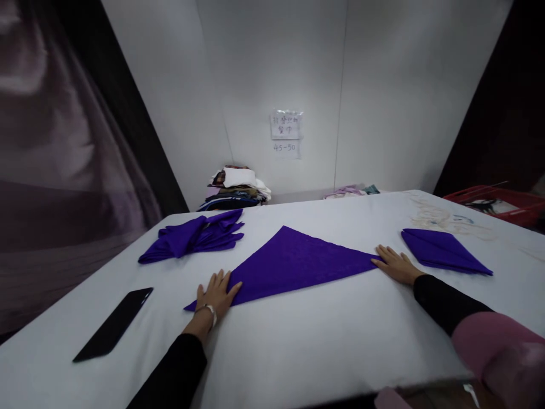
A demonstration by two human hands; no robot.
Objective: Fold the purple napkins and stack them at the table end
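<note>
A purple cloth (293,261) lies flat on the white table (323,335) as a wide triangle, its peak toward the wall. My left hand (216,295), with a bracelet at the wrist, rests palm down near the cloth's left corner, fingers spread. On the right corner's tip, my right hand (395,264) lies flat with its fingers apart. Neither hand grips anything. To the right is a folded purple cloth (445,251), and a loose heap of purple cloth (191,236) lies at the back left.
A black flat panel (114,324) lies at the left. Folded clothes (236,187) are stacked by the wall beyond the table. Pale threads (438,218) lie at the back right, near a red basket (519,201). A paper sign (286,133) hangs on the wall.
</note>
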